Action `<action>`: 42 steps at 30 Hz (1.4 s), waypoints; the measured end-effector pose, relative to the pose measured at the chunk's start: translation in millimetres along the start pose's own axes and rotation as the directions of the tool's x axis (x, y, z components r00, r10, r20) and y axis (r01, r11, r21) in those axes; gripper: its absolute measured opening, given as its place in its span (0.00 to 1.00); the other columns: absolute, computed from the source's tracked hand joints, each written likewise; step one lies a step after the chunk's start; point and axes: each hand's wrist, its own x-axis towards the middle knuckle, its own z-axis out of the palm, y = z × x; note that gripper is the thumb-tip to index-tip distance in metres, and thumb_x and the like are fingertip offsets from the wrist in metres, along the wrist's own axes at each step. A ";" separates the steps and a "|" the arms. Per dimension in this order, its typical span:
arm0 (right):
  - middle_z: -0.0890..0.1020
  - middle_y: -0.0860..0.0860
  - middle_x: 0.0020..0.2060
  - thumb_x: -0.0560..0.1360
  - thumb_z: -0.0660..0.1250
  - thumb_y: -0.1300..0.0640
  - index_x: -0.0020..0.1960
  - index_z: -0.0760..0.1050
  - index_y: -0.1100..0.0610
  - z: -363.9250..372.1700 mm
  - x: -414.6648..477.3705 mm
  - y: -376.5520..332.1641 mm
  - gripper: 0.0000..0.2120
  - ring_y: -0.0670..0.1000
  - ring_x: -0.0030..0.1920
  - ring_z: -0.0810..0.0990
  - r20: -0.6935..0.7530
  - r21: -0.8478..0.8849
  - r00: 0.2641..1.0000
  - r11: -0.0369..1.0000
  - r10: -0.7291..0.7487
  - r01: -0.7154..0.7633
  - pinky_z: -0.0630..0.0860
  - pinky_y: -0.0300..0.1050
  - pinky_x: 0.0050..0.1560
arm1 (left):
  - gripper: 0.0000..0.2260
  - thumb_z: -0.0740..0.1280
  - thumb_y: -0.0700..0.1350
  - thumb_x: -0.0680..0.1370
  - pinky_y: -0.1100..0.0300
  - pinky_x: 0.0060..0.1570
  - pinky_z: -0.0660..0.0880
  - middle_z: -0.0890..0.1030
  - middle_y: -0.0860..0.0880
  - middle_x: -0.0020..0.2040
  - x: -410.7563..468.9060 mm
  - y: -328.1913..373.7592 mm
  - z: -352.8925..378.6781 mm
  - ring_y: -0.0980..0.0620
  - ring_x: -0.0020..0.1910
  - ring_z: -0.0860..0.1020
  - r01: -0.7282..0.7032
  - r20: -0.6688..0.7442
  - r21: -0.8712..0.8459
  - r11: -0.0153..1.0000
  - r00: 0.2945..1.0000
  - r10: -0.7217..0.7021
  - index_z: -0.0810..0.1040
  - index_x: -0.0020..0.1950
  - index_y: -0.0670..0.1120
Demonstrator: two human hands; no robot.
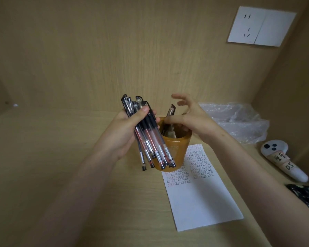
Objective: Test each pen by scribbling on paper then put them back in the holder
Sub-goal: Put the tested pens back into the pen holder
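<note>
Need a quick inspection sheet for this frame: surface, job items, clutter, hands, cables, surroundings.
Surface: light wooden desk, inside a wooden alcove.
Job's things: bundle of pens held in the left hand; brown pen holder standing on the top edge of the paper, with one pen sticking out; the paper's upper part is covered in rows of small marks.
Clutter: crumpled clear plastic bag at the back right; white controller with taped labels at the right.
Hands: left hand grips the bundle; right hand over the holder, thumb and finger at the lone pen.
Cables: nothing seen.
Surroundings: white wall socket on the back panel.
</note>
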 end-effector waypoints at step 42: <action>0.80 0.55 0.36 0.77 0.66 0.59 0.57 0.72 0.63 -0.7 -3.3 -16.7 0.11 0.48 0.28 0.77 -0.112 0.167 0.981 0.971 -0.156 0.173 0.75 0.38 0.29 | 0.13 0.63 0.39 0.77 0.56 0.41 0.81 0.80 0.44 0.48 -1.8 5.7 3.4 0.52 0.43 0.83 0.044 -0.016 -0.170 0.984 0.999 -0.047 0.72 0.60 0.36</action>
